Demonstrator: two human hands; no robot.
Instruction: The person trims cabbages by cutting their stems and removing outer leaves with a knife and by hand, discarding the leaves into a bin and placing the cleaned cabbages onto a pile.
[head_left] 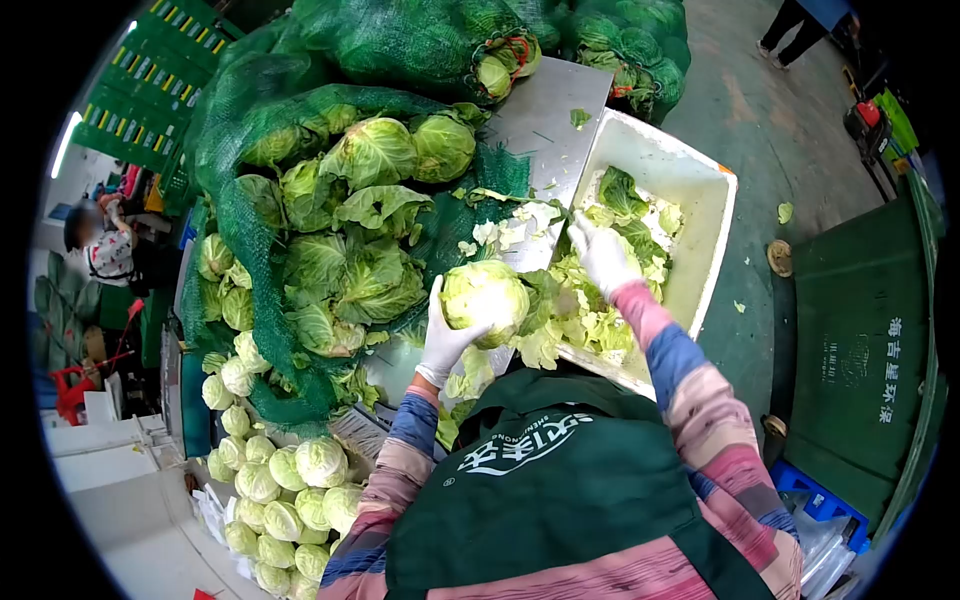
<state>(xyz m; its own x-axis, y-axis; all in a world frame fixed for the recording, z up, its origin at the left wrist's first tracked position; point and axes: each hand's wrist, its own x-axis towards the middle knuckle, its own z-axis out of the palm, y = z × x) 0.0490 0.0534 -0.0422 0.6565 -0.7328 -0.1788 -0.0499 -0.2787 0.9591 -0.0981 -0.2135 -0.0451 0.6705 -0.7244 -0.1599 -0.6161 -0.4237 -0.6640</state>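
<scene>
My left hand [452,342], in a white glove, is wrapped around the side of a pale green cabbage [484,300] in front of my apron. My right hand [603,257], also gloved in white, is over the near-left side of a white foam box [708,270]. Its fingers look curled, and I cannot make out what is in them. Loose cabbage leaves [585,325] lie in the box below it. To the left, a green mesh sack [262,290] lies open with several leafy cabbages [375,150] in it.
Trimmed cabbages [285,500] are piled at the lower left. More full mesh sacks [400,50] lie at the back of the metal table [555,95]. A large green bin [850,360] stands at right. One person [105,245] is at far left, another [800,25] at upper right.
</scene>
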